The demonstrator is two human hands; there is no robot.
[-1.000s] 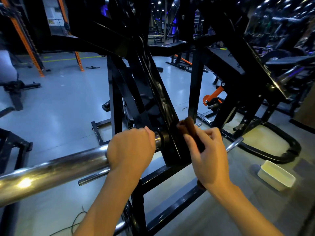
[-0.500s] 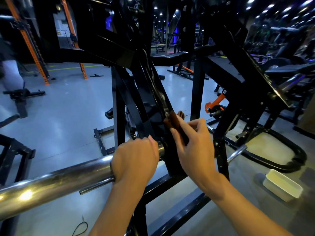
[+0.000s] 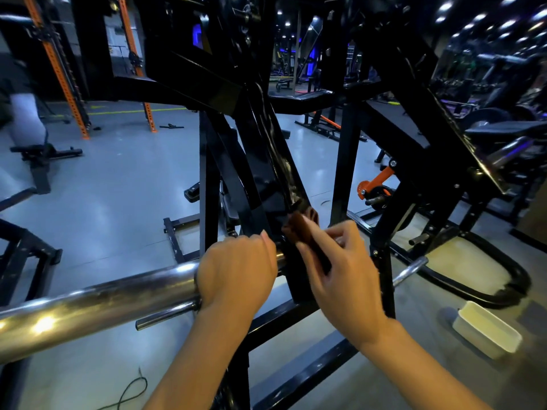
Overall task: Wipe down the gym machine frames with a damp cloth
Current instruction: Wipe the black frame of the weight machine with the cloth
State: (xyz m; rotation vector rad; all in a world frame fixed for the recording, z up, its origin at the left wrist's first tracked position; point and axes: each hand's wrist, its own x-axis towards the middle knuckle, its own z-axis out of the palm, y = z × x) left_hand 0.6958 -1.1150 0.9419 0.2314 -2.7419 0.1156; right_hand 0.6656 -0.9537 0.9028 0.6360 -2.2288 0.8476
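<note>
The left hand (image 3: 236, 273) is curled around the chrome bar (image 3: 97, 300), right where the bar meets the black machine frame (image 3: 275, 161). Just right of it, the right hand (image 3: 340, 270) pinches a brown cloth (image 3: 299, 224) against the frame's slanted beam, above the bar. A white tub (image 3: 488, 329) sits on the floor, well right of the frame.
</note>
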